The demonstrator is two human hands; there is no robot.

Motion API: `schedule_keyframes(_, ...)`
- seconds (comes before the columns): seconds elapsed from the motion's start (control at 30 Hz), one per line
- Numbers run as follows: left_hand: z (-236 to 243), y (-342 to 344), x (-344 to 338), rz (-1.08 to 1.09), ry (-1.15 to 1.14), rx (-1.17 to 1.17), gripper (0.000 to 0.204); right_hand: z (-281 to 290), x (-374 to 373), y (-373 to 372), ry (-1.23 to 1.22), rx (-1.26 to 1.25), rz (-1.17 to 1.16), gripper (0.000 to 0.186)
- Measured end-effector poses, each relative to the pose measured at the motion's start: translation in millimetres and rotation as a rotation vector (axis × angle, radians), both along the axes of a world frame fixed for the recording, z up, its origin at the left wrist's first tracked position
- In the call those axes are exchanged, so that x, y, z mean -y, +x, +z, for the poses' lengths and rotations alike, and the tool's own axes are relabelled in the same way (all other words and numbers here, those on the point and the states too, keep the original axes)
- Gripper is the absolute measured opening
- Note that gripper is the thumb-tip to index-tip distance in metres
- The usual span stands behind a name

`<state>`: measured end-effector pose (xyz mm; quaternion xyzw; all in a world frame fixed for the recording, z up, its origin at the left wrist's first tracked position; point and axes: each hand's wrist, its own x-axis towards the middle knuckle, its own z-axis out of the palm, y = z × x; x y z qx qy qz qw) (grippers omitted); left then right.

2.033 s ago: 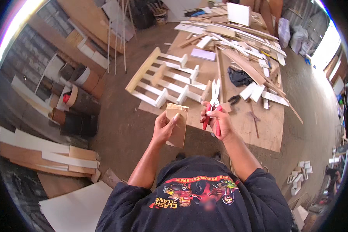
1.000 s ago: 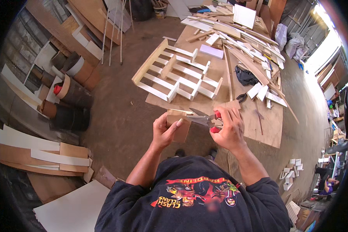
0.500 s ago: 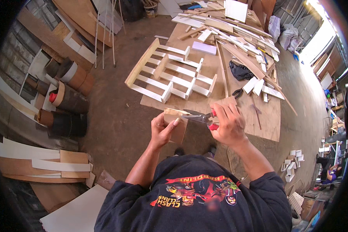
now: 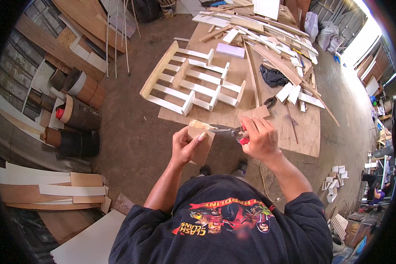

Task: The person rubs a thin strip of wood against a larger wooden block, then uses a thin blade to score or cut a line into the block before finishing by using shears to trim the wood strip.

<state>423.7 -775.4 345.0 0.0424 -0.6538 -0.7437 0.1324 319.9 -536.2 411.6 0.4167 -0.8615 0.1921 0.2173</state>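
Upright in my left hand (image 4: 183, 146) is a small brown wood block (image 4: 203, 151), gripped with the thumb across its face. Its top edge is pale and rough. My right hand (image 4: 264, 138) is closed round red-handled pliers (image 4: 227, 131), whose long grey jaws point left and reach the block's upper right corner. Whether the jaws grip anything there is too small to tell. A loose brown piece of board (image 4: 255, 113) lies on the table just beyond my right hand, and a dark-handled tool (image 4: 270, 104) lies close to it.
Ahead stands a plywood worktable (image 4: 310, 136) bearing a white slatted wooden frame (image 4: 193, 81), a black plastic bag (image 4: 273, 75) and heaped wood strips (image 4: 273, 39). Edging rolls (image 4: 79, 143) and stacked boards (image 4: 53, 189) are at left. White offcuts (image 4: 334, 181) lie on the floor at right.
The pliers and my right hand have shifted slightly, with the handles looking closer together. The block stays in my left hand, nearly unmoved. The whole view has tilted a little.
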Motion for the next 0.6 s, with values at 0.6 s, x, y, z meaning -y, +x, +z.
schedule_keyframes(0.6,-18.0,-5.7,-1.2,0.013,0.107,0.154,0.031,-20.8,-3.6,-6.2,0.055,0.452,-0.011,0.041)
